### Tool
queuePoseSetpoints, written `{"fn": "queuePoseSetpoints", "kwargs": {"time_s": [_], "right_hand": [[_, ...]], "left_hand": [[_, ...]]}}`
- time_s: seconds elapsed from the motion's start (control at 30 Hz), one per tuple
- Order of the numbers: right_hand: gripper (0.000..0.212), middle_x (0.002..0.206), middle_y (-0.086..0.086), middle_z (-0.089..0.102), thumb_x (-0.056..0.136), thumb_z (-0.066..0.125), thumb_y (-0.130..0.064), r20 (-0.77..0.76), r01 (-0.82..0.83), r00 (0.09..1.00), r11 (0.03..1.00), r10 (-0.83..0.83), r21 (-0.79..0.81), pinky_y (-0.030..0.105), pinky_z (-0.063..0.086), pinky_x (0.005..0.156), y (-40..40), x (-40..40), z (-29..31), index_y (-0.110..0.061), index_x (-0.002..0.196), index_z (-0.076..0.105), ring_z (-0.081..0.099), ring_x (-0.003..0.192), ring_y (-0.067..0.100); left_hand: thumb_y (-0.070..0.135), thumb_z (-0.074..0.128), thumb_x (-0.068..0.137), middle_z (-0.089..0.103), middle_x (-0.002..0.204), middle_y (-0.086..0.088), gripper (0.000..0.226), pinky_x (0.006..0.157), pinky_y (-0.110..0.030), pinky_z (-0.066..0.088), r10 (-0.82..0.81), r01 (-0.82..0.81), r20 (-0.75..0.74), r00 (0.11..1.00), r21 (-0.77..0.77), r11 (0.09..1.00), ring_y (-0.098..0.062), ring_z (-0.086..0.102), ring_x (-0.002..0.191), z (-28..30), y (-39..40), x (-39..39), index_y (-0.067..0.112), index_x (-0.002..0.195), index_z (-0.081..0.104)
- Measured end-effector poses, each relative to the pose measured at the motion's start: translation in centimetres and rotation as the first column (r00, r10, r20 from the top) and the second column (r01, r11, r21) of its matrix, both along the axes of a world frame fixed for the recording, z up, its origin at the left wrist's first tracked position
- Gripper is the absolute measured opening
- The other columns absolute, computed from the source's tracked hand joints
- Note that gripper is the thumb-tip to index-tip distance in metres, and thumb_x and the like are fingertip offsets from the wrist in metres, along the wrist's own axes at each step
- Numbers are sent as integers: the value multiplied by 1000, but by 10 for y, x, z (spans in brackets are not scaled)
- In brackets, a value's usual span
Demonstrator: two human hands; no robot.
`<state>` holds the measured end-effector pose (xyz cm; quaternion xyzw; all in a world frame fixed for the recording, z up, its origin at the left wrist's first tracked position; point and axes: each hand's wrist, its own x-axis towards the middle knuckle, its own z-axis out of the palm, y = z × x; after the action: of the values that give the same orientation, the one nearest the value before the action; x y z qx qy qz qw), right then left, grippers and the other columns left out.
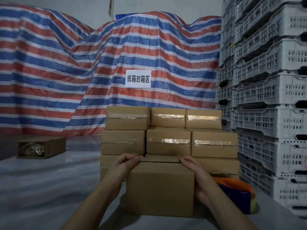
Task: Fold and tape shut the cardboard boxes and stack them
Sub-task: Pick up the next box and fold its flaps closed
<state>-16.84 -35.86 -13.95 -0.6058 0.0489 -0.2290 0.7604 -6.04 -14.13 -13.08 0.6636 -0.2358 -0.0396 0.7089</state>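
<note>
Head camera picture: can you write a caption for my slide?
Both hands, left hand and right hand, hold a cardboard box before stacked taped boxes, tape dispenser beside.

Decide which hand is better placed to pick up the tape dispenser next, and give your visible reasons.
The right hand, probably. The tape dispenser lies directly beside it, on the right of the box both hands are holding. The left hand would have to cross over the box.
</note>
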Motion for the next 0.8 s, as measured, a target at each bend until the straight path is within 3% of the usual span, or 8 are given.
{"fn": "queuePoseSetpoints", "kwargs": {"time_s": [0.2,0.33,0.43,0.5,0.57,0.63,0.7,0.8], "right_hand": [[29,95,20,71,67,74,-35,-36,27,999,998,-29,-54,43,50,77,1,2,1,-15,89,72,65,89,36],[38,105,22,69,74,73,-35,-72,33,997,998,-36,-50,43,51,77,1,3,2,-14,105,69,65,94,37],[29,108,21,69,85,69,-34,-89,32,995,998,-37,-62,39,53,74,-1,2,2,-16,108,69,66,95,35],[28,110,19,69,86,68,-34,-97,36,994,997,-43,-72,38,53,72,-1,2,3,-17,109,69,66,98,34],[28,114,19,68,88,69,-35,-101,30,994,996,-38,-82,39,53,76,-3,1,3,-19,110,69,65,103,36],[28,115,17,69,87,69,-37,-120,14,992,995,-26,-99,40,54,77,-4,-1,5,-22,111,70,65,106,35],[30,119,13,67,87,69,-42,-152,-17,988,991,-4,-135,40,54,78,-6,-2,6,-28,113,71,64,109,33],[34,125,4,63,96,56,-50,-181,67,978,974,-107,-215,45,49,97,-15,-6,9,-34,126,63,58,117,27]], "left_hand": [[28,60,95,67,99,-1,17,68,-25,40,72,-86,99,992,150,985,-15,60,91,8,-3,0,12,95,69],[30,51,101,64,82,2,20,57,-17,40,227,-344,443,867,206,916,-3,58,73,27,-9,-12,21,87,63],[38,38,103,63,66,0,43,62,-30,51,193,-377,634,749,168,911,-8,59,60,41,-18,-26,18,75,64],[48,32,102,62,62,-1,56,70,-39,53,92,-383,702,707,270,883,-13,60,60,45,-28,-33,14,71,65],[56,26,99,65,69,-3,62,76,-40,53,-3,-412,724,690,396,821,-18,63,70,44,-38,-38,14,78,68],[55,27,101,70,99,-2,52,88,-37,50,-130,-384,691,711,536,752,-20,64,94,38,-45,-41,25,109,67],[54,26,102,63,126,0,44,95,-33,45,-264,-378,656,707,667,642,-19,58,114,33,-48,-41,39,136,50],[56,23,102,63,125,3,45,97,-34,45,-310,-378,635,708,711,593,-16,57,112,32,-46,-37,41,135,49]]}}
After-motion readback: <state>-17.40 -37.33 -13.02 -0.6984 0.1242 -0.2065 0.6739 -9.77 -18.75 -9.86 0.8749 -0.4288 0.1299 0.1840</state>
